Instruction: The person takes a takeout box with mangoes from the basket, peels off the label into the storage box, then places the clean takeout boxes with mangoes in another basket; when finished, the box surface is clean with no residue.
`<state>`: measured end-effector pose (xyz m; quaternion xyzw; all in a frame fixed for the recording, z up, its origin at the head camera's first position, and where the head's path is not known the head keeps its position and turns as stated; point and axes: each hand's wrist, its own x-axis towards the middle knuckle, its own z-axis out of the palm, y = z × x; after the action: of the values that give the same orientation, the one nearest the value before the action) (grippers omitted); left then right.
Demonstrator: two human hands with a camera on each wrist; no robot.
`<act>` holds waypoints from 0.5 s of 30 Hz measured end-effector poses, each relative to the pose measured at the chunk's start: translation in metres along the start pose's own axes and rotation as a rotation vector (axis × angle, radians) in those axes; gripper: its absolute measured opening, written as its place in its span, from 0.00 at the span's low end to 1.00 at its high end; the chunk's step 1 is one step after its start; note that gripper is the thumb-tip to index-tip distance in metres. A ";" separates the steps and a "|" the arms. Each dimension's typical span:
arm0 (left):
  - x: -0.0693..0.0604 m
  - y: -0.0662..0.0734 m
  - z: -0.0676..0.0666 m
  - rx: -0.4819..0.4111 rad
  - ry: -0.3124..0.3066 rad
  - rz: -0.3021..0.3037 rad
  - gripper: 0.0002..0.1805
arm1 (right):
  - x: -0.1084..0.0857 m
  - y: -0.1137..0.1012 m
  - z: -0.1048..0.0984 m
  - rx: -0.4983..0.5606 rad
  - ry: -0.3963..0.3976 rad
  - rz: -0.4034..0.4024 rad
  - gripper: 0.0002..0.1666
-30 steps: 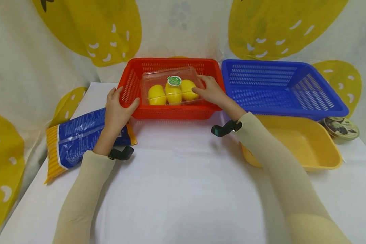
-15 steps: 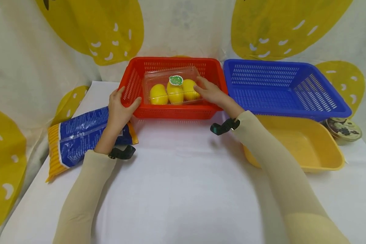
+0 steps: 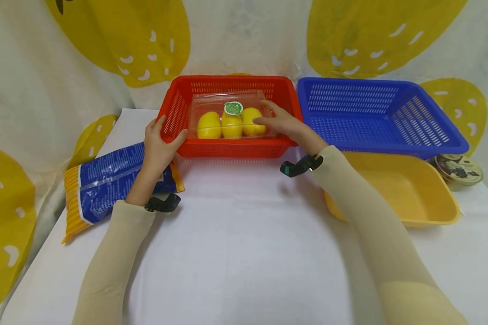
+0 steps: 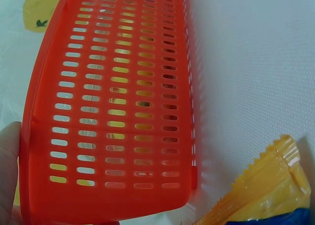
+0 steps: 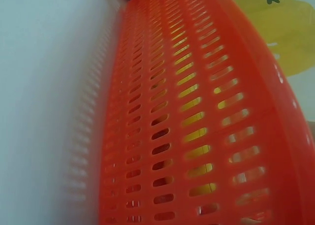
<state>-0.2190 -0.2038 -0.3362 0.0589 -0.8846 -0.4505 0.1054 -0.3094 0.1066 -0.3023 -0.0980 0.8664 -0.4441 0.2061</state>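
Note:
A clear plastic clamshell box (image 3: 248, 97) holding three yellow fruits, with a green-and-white round sticker, lies inside the red perforated basket (image 3: 236, 146). My left hand (image 3: 158, 144) grips the basket's front left corner, with the thumb reaching over the front rim. In the left wrist view, part of that hand (image 4: 9, 171) shows at the rim of the basket wall (image 4: 147, 205). Over the box's right end rests my right hand (image 3: 284, 123), its fingers fairly straight and spread. The right wrist view shows mostly the basket's front wall (image 5: 147, 112), so the right fingertips are hidden there.
A blue basket (image 3: 415, 146) stands right of the red one, with a yellow basin (image 3: 394, 189) before it. A round lidded tub (image 3: 457, 170) sits at the far right. The blue-and-orange bag (image 3: 105, 180) lies under the left forearm on the white table (image 3: 244, 253).
The clear box now lies slightly more level in the red basket, its right end a little lower. Both hands stay nearly in place.

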 end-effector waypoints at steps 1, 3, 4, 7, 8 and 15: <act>0.000 0.000 0.000 -0.001 0.002 0.004 0.46 | 0.000 0.000 0.000 0.004 -0.005 0.007 0.47; 0.000 0.000 0.000 -0.001 0.005 0.010 0.46 | 0.001 0.000 0.000 0.010 -0.014 0.022 0.46; -0.001 0.000 0.000 0.000 0.005 0.011 0.46 | 0.001 0.000 0.000 0.008 -0.018 0.028 0.46; -0.001 0.000 -0.001 0.003 0.001 0.010 0.47 | 0.000 0.000 0.000 0.007 -0.027 0.043 0.46; -0.001 0.001 -0.001 0.002 -0.002 0.007 0.47 | 0.000 0.000 0.000 0.010 -0.028 0.046 0.46; -0.001 0.002 -0.001 0.008 0.003 0.008 0.46 | -0.002 0.000 0.000 0.015 -0.026 0.046 0.42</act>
<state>-0.2180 -0.2032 -0.3343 0.0563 -0.8866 -0.4462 0.1084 -0.3078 0.1076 -0.3018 -0.0824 0.8622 -0.4446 0.2282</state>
